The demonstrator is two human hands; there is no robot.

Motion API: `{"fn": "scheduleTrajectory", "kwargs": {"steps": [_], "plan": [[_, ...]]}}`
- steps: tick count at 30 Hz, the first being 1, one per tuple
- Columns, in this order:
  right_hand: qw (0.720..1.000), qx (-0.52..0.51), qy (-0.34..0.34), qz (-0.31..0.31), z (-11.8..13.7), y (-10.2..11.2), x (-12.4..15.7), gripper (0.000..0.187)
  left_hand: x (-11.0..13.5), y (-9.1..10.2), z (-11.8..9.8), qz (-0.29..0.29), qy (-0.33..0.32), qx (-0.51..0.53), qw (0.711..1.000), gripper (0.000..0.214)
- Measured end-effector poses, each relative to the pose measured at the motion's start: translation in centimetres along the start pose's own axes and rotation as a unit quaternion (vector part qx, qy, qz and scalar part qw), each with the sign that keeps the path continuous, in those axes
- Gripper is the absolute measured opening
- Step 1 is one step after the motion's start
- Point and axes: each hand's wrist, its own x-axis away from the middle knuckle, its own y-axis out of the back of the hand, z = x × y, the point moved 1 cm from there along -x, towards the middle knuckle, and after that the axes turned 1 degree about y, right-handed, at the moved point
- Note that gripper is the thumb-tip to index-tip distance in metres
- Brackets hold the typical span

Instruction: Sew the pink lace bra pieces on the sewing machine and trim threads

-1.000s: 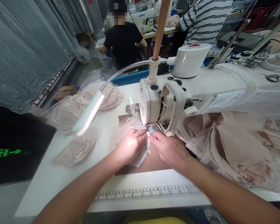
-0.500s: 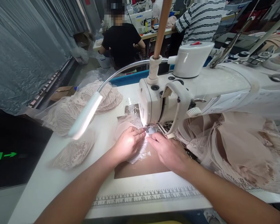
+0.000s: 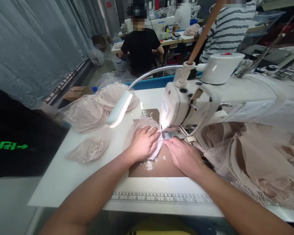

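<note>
A pale pink lace fabric piece (image 3: pixel 147 123) lies under the head of a white sewing machine (image 3: pixel 177 102), its right edge by the needle area. My left hand (image 3: pixel 144 142) rests flat on this lace, fingers stretched toward the needle. Just right of the needle area, my right hand (image 3: pixel 183 155) is closed, with thumb and forefinger pinched at the edge of the lace. The pinched bit itself is mostly hidden by the fingertips. Beneath both hands is a brown sheet (image 3: pixel 147 171) with shiny clear tape on it.
Stacked lace pieces (image 3: pixel 88 112) lie at the back left, a smaller lace piece (image 3: pixel 89 150) before them. A lamp (image 3: pixel 120 109) hangs over the table's left part. Brown and pink fabric (image 3: pixel 262 160) is heaped at right. A ruler strip (image 3: pixel 156 197) runs along the front. Two people sit or stand beyond.
My left hand has flattened, its fingers spreading farther over the lace. The lace has turned slightly under it. My right hand stays by the needle area. The whole view has shifted.
</note>
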Motion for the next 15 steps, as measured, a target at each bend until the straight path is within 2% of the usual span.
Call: {"fn": "scheduleTrajectory", "kwargs": {"steps": [4, 7, 9, 11, 13, 15], "plan": [[0.999, -0.002, 0.017, -0.048, -0.3, -0.4, 0.1, 0.037, 0.6, 1.2, -0.8, 0.001, 0.076, -0.038, 0.996, 0.038], [0.996, -0.001, 0.042, -0.078, -0.5, -0.6, 0.0, 0.036, 2.5, 3.3, -0.8, 0.013, 0.108, -0.014, 0.994, 0.031], [0.995, -0.005, 0.053, -0.084, -0.7, -0.8, 0.1, 0.037, 5.0, 4.8, -0.3, -0.007, 0.12, 0.012, 0.993, 0.031], [0.995, -0.013, 0.055, -0.078, -0.8, -0.9, 0.1, 0.037, 8.2, 6.1, 0.7, -0.052, 0.151, 0.011, 0.987, 0.04], [0.996, -0.02, 0.051, -0.07, -0.9, -1.1, 0.1, 0.038, 11.8, 6.8, 2.5, -0.09, 0.213, 0.01, 0.973, 0.05], [0.997, -0.032, 0.043, -0.063, -1.0, -1.1, 0.0, 0.038, 15.1, 7.2, 4.4, -0.117, 0.286, 0.052, 0.95, 0.042]]}}
